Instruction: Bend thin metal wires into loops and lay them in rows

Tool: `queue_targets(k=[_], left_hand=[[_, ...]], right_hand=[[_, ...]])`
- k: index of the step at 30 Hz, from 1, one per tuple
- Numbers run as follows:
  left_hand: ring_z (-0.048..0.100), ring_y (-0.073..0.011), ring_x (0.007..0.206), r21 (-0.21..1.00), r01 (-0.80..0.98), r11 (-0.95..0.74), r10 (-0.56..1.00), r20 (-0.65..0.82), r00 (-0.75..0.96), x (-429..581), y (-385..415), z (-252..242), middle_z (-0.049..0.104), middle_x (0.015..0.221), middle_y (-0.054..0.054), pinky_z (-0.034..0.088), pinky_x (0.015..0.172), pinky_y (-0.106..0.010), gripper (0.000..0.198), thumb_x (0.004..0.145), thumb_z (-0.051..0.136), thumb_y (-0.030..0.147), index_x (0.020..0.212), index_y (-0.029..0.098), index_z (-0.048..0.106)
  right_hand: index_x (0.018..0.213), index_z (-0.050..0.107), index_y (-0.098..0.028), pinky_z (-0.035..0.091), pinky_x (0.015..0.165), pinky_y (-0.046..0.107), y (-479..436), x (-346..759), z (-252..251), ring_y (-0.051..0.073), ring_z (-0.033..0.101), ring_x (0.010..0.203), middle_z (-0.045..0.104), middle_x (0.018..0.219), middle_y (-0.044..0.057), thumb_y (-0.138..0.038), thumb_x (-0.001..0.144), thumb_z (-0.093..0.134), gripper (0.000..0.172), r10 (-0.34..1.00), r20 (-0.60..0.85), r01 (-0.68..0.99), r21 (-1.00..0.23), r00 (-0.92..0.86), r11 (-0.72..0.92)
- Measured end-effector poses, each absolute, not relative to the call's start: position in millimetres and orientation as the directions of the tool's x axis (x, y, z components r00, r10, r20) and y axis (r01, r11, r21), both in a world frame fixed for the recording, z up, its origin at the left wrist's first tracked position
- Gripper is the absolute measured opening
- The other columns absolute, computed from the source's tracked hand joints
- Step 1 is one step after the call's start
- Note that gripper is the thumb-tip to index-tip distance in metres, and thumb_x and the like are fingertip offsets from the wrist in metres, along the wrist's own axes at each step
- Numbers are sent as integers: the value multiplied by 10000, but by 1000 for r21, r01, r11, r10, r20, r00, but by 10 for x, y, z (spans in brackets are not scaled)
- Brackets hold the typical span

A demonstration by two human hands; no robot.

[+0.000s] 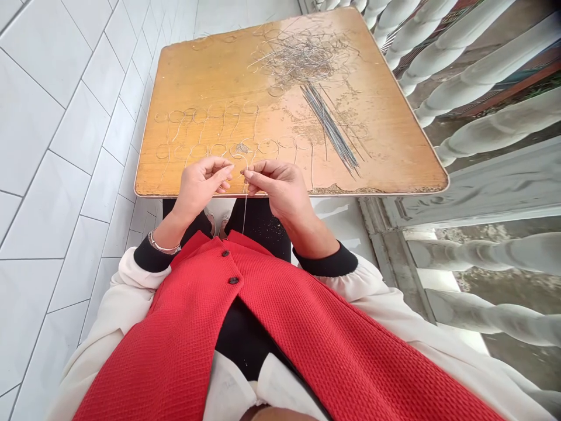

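A thin wire (244, 213) hangs down from between my hands over the table's near edge, its upper part bent into a curve. My right hand (283, 186) pinches it between thumb and index finger. My left hand (205, 182) is closed in a pinch at the left side of the curve, its fingertips a small gap from the right ones. Just beyond my hands, wires bent into round loops with straight tails lie in two rows, the farther row (200, 117) and the nearer row (287, 142).
The wooden table (210, 70) has worn, peeling patches. A bundle of straight wires (331, 128) lies on its right side, with a tangled heap of looped wires (307, 55) behind. A white tiled wall (79, 134) stands left, a white balustrade (473, 64) right.
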State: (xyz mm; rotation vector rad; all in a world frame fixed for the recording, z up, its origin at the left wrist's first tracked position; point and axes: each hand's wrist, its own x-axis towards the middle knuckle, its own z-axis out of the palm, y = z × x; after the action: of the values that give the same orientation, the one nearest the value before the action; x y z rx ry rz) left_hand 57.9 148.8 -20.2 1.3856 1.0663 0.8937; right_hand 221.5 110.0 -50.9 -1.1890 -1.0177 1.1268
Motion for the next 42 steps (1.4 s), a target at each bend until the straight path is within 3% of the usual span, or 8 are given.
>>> queue_targets(k=[5, 11, 19, 24, 27, 34, 42], left_hand=[[644, -46, 564, 992, 91, 84, 924, -112, 367, 543, 1451, -230, 703, 696, 26, 515, 536, -136, 52, 870, 725, 200, 844, 164, 699], [620, -48, 519, 988, 140, 58, 913, -109, 393, 520, 1434, -226, 674, 625, 22, 479, 506, -147, 194, 862, 713, 188, 682, 156, 649], [597, -49, 555, 955, 211, -208, 956, 152, 252, 647, 1386, -486, 630, 622, 50, 481, 560, -162, 235, 859, 725, 193, 657, 180, 605], [581, -46, 518, 997, -72, 34, 921, -3, 390, 657, 1416, -517, 649, 613, 37, 444, 487, -159, 252, 863, 767, 352, 716, 170, 673], [556, -34, 493, 979, -140, 148, 894, -72, 441, 628, 1434, -509, 659, 622, 35, 415, 453, -155, 325, 802, 820, 448, 711, 167, 686], [608, -41, 553, 990, -63, 127, 894, -87, 439, 457, 1450, -428, 702, 715, 13, 451, 481, -147, 384, 785, 811, 537, 822, 165, 726], [614, -48, 560, 994, 106, -14, 937, -24, 348, 465, 1514, -273, 683, 699, 28, 460, 497, -146, 226, 867, 773, 394, 910, 179, 720]], right_hand=[[761, 711, -184, 488, 509, 226, 1093, 2231, -533, 78, 537, 508, 611, 619, -28, -483, 715, 866, 340, 987, 22, -136, -990, 161, 44], [764, 748, -192, 510, 517, 235, 1081, 2203, -526, 77, 536, 520, 654, 662, -16, -511, 653, 895, 368, 983, 18, -176, -983, 183, 50], [979, 763, -205, 550, 547, 249, 1060, 2146, -590, 87, 579, 532, 650, 669, -34, -469, 679, 894, 421, 992, 6, -225, -974, 127, 34], [945, 744, -212, 565, 563, 252, 1040, 2155, -544, 98, 597, 550, 688, 689, -19, -472, 643, 911, 432, 992, -62, -261, -965, 113, -31], [870, 729, -208, 543, 542, 239, 1048, 2197, -520, 96, 590, 544, 678, 673, -20, -451, 616, 923, 401, 989, -95, -251, -966, 112, -64], [679, 672, -182, 460, 478, 220, 1101, 2303, -493, 71, 522, 490, 622, 617, -19, -359, 637, 883, 280, 981, -41, -139, -990, 189, -15], [707, 728, -165, 423, 484, 220, 1078, 2310, -423, 75, 506, 524, 659, 650, -1, -252, 664, 818, 132, 989, -43, -7, -999, 144, -43]])
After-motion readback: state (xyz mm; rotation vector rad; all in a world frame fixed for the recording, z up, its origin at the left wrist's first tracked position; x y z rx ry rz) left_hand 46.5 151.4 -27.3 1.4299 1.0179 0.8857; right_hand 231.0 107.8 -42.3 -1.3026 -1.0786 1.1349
